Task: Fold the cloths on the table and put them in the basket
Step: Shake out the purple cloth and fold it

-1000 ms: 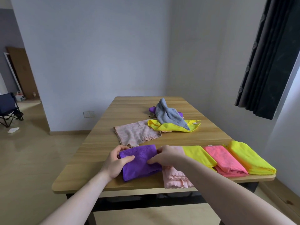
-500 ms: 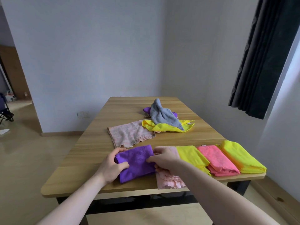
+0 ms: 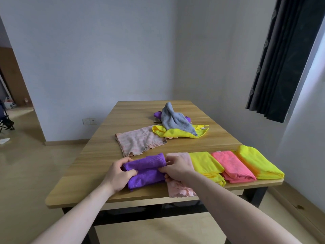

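Note:
A purple cloth point(image 3: 147, 169) lies partly folded near the table's front edge. My left hand point(image 3: 119, 173) grips its left end, thumb on top. My right hand point(image 3: 175, 167) pinches its right end, over a folded pale pink cloth point(image 3: 181, 189). To the right lie a folded yellow cloth point(image 3: 205, 162), a folded pink cloth point(image 3: 232, 166) and a second folded yellow cloth point(image 3: 256, 162). Further back a flat peach cloth point(image 3: 139, 141) is spread out beside a pile of a grey cloth point(image 3: 175, 118), a yellow cloth point(image 3: 177, 133) and a purple one point(image 3: 157, 113). No basket is in view.
The wooden table point(image 3: 98, 155) has a bare strip along its left side. A dark curtain point(image 3: 284, 59) hangs at the right. A folding chair point(image 3: 5, 120) stands on the floor far left, by a doorway.
The far edge of the purple cloth has been brought toward me, making a fold across its middle. Both hands stayed at its ends. The camera turned slightly right.

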A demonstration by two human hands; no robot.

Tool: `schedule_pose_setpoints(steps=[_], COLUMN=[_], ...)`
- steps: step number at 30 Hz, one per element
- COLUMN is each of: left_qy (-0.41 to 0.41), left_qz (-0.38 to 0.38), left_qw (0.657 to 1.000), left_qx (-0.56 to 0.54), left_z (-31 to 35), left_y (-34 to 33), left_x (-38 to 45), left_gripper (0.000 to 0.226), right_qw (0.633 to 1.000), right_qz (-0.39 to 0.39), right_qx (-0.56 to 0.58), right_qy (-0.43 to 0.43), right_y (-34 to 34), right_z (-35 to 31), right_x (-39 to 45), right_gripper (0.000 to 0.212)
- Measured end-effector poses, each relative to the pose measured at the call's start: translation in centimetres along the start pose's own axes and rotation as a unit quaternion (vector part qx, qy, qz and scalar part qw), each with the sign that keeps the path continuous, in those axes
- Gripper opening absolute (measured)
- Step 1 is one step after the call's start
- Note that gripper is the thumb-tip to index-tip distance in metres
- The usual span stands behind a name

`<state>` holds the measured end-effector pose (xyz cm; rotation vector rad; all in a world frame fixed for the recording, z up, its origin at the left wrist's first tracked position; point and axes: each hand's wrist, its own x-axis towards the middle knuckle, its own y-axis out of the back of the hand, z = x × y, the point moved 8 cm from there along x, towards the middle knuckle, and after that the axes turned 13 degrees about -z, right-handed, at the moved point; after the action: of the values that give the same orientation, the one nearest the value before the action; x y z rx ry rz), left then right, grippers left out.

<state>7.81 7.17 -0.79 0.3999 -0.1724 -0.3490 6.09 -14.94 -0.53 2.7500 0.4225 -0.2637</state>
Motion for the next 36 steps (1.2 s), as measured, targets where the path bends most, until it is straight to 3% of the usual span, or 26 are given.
schedule_pose_setpoints(steps=[4, 6, 9, 11, 13, 18, 22, 30, 33, 36], left_qy=[0.0, 0.006, 0.024, 0.035, 0.043, 0.055, 0.052, 0.136, 0.161, 0.106], left_qz=[0.032, 0.07, 0.096, 0.098, 0.102, 0.105, 0.09, 0.032, 0.007, -0.005], left_qw=[0.998, 0.996, 0.993, 0.992, 0.99, 0.987, 0.99, 0.99, 0.973, 0.949], left_qx=[-0.057, -0.064, -0.07, -0.078, -0.093, -0.108, -0.1, 0.023, 0.162, 0.298], left_z=[0.0, -0.2, -0.7, -0.9, -1.0, -0.8, -0.3, -0.2, 1.3, 4.0], left_y=[0.3, 1.1, 2.1, 2.3, 2.4, 2.5, 2.0, 2.0, 2.6, 1.8], left_x=[-0.4, -0.6, -0.6, -0.6, -0.6, -0.8, -0.9, -0.6, -0.1, 0.5], left_gripper=[0.027, 0.021, 0.013, 0.018, 0.026, 0.029, 0.029, 0.051, 0.055, 0.068], right_qw=[0.998, 0.993, 0.953, 0.907, 0.885, 0.888, 0.878, 0.884, 0.885, 0.887], right_qz=[0.018, 0.075, 0.206, 0.236, 0.224, 0.141, 0.146, 0.146, 0.15, 0.15], right_qx=[0.047, 0.04, -0.146, -0.295, -0.372, -0.438, -0.456, -0.443, -0.44, -0.437], right_qy=[0.027, 0.087, 0.167, 0.184, 0.17, 0.022, 0.013, 0.017, 0.022, 0.022], right_y=[0.2, 1.6, 5.2, 6.8, 8.0, 8.4, 8.2, 8.3, 8.4, 8.4], right_z=[-0.7, -1.8, -3.8, -4.1, -2.9, 3.5, 4.4, 4.5, 4.6, 4.9], right_x=[-0.8, -1.7, -4.2, -5.2, -5.4, -4.5, -4.4, -4.4, -4.5, -4.5], right_gripper=[0.031, 0.03, 0.028, 0.029, 0.036, 0.063, 0.068, 0.069, 0.069, 0.069])
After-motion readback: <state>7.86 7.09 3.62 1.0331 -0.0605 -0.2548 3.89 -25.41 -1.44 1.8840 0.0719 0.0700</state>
